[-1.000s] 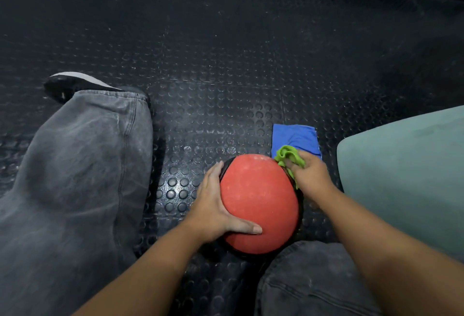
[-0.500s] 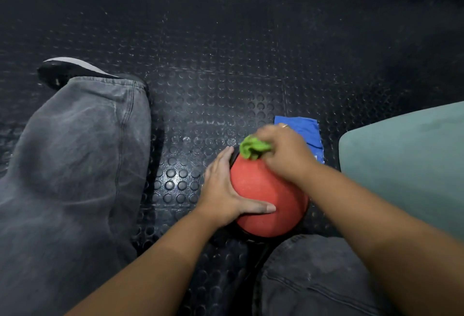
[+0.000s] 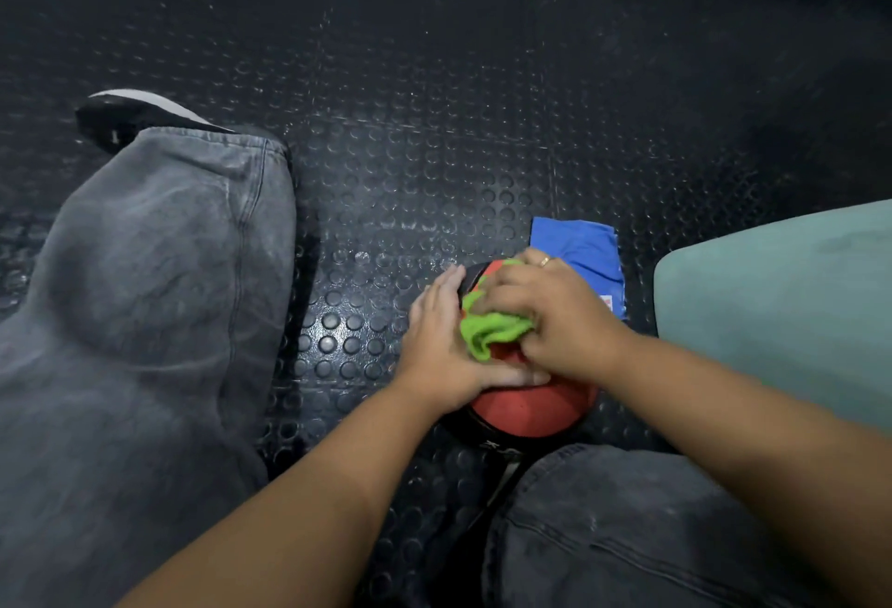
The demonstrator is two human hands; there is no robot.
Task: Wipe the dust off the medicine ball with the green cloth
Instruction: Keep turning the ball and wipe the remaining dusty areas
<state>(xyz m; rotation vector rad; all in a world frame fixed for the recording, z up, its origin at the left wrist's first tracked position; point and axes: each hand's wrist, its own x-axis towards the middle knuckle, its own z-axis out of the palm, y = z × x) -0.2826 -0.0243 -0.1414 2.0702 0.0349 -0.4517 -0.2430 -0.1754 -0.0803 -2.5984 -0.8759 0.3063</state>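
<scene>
The red and black medicine ball (image 3: 528, 407) rests on the studded black floor between my knees. My right hand (image 3: 555, 317) grips the bunched green cloth (image 3: 492, 329) and presses it onto the top of the ball. My left hand (image 3: 441, 342) lies flat against the ball's left side, fingers straight, thumb stretched across the red front under the cloth. Both hands hide most of the ball's upper half.
A folded blue cloth (image 3: 586, 247) lies on the floor just behind the ball. A pale green cushion (image 3: 782, 308) fills the right side. My grey trouser leg (image 3: 145, 293) and black shoe (image 3: 130, 117) stretch out at left; my other knee (image 3: 651, 525) sits below the ball.
My right hand has carried the green cloth from the ball's far right edge over the top to its upper left. The left hand has stayed on the ball's side.
</scene>
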